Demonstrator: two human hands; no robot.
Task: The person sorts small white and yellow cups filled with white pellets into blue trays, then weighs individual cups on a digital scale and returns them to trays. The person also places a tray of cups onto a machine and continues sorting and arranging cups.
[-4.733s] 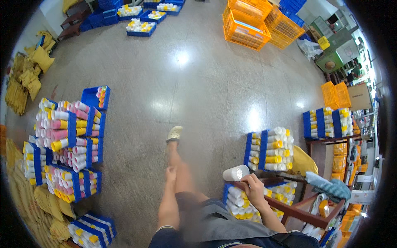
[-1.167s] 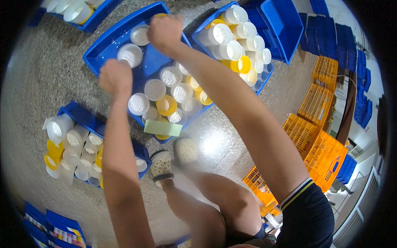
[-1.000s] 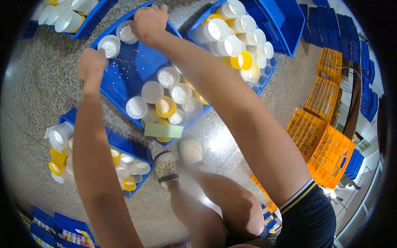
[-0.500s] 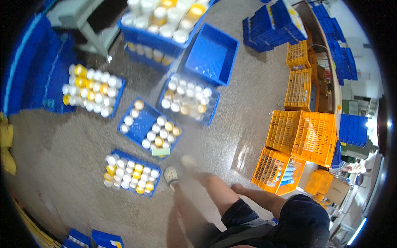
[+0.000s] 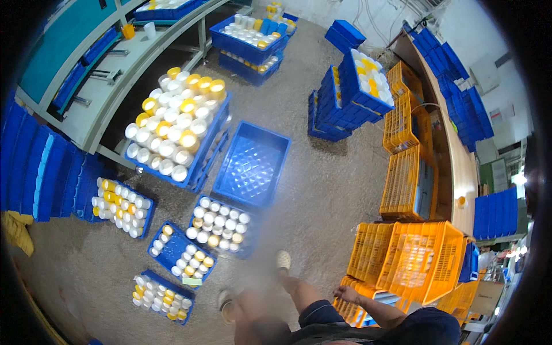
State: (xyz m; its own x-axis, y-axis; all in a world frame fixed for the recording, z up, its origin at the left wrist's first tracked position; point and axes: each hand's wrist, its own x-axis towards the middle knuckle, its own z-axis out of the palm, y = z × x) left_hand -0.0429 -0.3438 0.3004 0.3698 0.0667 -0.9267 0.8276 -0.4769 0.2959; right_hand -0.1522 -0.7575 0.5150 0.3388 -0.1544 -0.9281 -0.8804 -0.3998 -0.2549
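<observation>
When gauging the green-tagged blue tray (image 5: 171,252), rate part-filled: cups (image 5: 190,249) at both ends, bare middle remaining. Right of tray, note right hand (image 5: 347,294) loosely curled by orange crate (image 5: 345,312), hold unclear; left hand unseen.

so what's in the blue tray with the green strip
White and yellow cups sit in two groups in the tray, bare bottom between. The cups hide the rest of the bottom; their contents are too small to tell.

Bright light glints off a blue tray's base (image 5: 251,167); a hazy smear blurs the lower centre; edges bend toward black corners.
</observation>
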